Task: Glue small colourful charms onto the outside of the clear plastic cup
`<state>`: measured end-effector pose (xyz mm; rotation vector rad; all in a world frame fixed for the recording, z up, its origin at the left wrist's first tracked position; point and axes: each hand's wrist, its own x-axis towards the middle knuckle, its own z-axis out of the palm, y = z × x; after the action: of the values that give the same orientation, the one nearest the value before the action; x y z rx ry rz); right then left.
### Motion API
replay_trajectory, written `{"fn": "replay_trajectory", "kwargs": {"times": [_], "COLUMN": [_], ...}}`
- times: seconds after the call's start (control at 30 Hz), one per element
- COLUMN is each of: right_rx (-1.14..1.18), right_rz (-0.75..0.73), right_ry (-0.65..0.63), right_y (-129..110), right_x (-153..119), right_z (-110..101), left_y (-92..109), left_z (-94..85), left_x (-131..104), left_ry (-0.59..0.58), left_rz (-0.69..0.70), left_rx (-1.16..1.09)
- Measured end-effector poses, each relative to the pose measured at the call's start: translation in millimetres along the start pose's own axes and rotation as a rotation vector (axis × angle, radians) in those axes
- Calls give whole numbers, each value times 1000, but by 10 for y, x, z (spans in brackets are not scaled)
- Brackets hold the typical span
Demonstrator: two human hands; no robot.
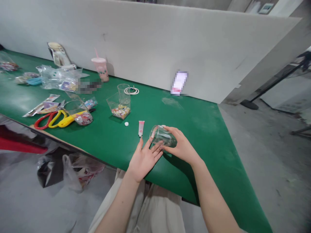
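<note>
A clear cup (163, 136) is tipped on its side above the green table, its wide mouth toward the left. My right hand (181, 145) grips it from the right, thumb below and fingers over the top. With fingers spread and palm up, my left hand (145, 158) is under the cup's left end; some fingertips look close to or touching it. Just beyond the left fingertips lies a small pink and white tube (141, 128). A little white cap (126, 124) rests to the left of the tube.
Behind the tube stand a clear container of small colourful pieces (120, 111) and an upright clear cup (124, 92). Scissors with red handles (45, 120), a yellow cutter (70, 119) and plastic bags (58, 77) lie left. A pink cup with straw (100, 69) and a phone (179, 83) stand near the white partition.
</note>
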<state>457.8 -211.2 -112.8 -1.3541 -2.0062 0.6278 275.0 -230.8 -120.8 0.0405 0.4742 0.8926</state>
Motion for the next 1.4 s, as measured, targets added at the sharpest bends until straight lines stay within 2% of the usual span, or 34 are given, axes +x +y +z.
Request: {"fn": "replay_trajectory", "kwargs": {"times": [1.4], "right_rx": [22], "right_rz": [-14], "right_ry": [12], "right_y": [-47], "right_x": [0], "right_z": [-11], "left_y": [1], "left_z": [14], "left_x": [-19], "left_ry": [-7], "left_rz": [29], "left_rx": [75]}}
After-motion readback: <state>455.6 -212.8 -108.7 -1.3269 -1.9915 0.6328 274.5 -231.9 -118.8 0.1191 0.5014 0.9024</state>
